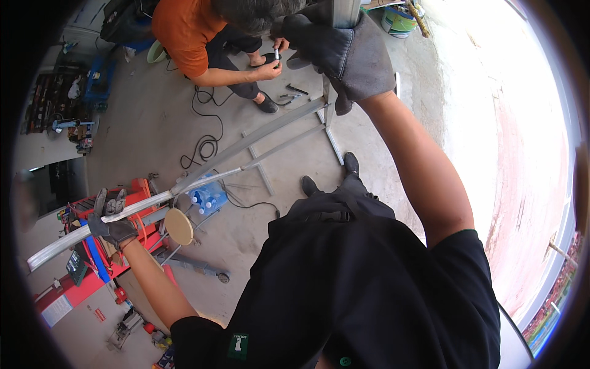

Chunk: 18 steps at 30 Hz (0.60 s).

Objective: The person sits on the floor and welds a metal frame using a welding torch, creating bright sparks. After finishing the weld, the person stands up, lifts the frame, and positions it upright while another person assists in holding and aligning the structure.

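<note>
A grey metal frame (264, 133) of long square tubes slants across the view, from the lower left to an upright post (346, 15) at the top. My left hand (115, 229), in a dark work glove, is closed around the long tube near its left end. High on the right, my right hand (359, 58), in a dark leather glove, is wrapped around the upright post. Part of the post is hidden behind that glove.
A person in an orange shirt (184, 40) crouches ahead, a small white stick-like thing in hand. A black cable (206, 147) coils on the floor. Below the frame stand water bottles (209, 195), a round stool (179, 226) and a red bench (86, 286).
</note>
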Tool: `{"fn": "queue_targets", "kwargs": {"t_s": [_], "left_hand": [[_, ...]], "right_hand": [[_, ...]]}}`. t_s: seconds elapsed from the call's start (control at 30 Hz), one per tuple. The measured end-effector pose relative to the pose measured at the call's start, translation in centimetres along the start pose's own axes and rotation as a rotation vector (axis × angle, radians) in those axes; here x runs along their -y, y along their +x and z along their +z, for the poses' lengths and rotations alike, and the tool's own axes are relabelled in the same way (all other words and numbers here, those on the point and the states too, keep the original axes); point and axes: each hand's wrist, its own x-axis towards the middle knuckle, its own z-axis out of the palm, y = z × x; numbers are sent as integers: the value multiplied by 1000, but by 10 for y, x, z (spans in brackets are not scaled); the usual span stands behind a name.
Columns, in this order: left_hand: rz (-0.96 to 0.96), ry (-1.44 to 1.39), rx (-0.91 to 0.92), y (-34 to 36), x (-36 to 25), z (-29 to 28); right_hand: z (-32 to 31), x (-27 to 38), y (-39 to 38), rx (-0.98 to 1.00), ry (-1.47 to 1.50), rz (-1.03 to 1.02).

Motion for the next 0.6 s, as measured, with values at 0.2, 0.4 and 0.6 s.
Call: {"fn": "queue_targets", "kwargs": {"t_s": [0.2,0.4,0.6], "left_hand": [[86,74,-237,-1,18,93],[152,132,-210,-21,16,97],[115,90,-173,-16,32,95]], "right_hand": [[8,-41,3,-183,-156,-278],[1,-45,8,-147,-503,-650],[2,-36,-1,-204,-531,-551]]}}
